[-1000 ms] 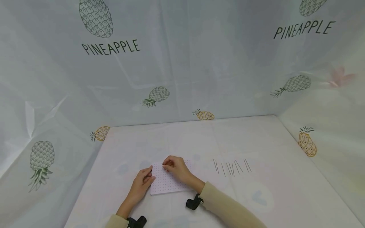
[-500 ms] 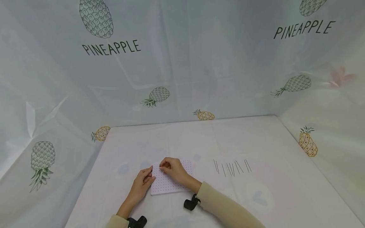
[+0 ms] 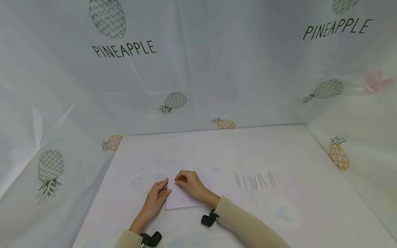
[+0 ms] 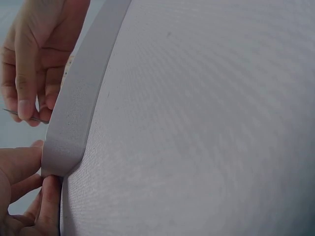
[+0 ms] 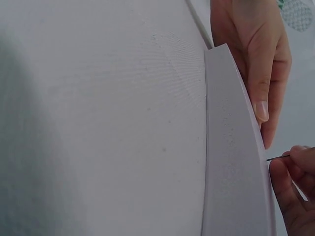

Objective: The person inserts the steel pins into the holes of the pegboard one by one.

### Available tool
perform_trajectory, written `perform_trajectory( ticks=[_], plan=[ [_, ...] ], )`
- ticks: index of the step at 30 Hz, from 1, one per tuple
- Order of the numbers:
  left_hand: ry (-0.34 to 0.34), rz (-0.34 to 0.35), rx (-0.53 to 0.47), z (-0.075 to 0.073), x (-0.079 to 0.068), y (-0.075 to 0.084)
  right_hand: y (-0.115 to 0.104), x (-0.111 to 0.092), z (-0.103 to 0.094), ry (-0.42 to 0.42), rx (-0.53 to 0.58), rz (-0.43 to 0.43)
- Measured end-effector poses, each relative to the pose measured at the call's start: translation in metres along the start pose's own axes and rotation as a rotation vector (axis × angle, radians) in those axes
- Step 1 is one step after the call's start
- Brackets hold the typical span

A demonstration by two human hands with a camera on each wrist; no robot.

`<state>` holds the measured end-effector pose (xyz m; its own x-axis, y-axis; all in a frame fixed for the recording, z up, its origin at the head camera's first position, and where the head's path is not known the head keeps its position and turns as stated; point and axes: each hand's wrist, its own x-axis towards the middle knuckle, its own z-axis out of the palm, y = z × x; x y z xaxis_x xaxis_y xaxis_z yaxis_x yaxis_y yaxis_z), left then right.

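A pale board (image 3: 178, 201) with a grid of small dots lies on the table before me. My left hand (image 3: 155, 199) holds its left edge; in the left wrist view the fingers of that left hand (image 4: 27, 194) close round a corner. Over the upper left part of the dotted face, my right hand (image 3: 190, 184) pinches a thin, dark needle (image 5: 279, 158) between thumb and fingertips. The needle's tip is right at the board's face in the right wrist view. Part of the face is hidden under the right hand.
Several thin dark needles (image 3: 254, 182) lie in a loose row on the white table (image 3: 297, 206), right of the board. Behind and at both sides hangs a pale curtain (image 3: 204, 82) printed with pineapples. Black cameras are strapped to both wrists.
My right hand has shifted slightly left over the board, still pinching the needle. The left hand stays on the board's edge. The head view has turned a little.
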<state>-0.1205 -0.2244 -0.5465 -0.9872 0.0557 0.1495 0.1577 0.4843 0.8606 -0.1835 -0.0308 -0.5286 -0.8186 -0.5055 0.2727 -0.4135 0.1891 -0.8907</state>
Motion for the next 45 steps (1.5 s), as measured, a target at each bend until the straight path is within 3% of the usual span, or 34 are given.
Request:
perform_trajectory(
  ticks=[6,15,29,38,45],
  plan=[
    [-0.003,-0.019,0.025,0.0,0.0,0.001,0.001,0.0,-0.001,-0.007,-0.038,0.002],
    [-0.027,-0.036,-0.037,-0.001,-0.001,0.003,0.002,-0.002,-0.002,-0.019,-0.055,0.012],
    [-0.041,-0.067,0.016,-0.001,-0.001,0.004,0.005,-0.001,-0.014,0.048,0.097,0.077],
    [-0.041,-0.047,0.01,0.0,-0.001,0.007,-0.013,-0.005,-0.034,0.059,0.22,0.098],
    [-0.007,0.002,0.063,0.001,-0.002,0.006,-0.031,-0.011,-0.058,0.08,0.222,0.082]
  ],
)
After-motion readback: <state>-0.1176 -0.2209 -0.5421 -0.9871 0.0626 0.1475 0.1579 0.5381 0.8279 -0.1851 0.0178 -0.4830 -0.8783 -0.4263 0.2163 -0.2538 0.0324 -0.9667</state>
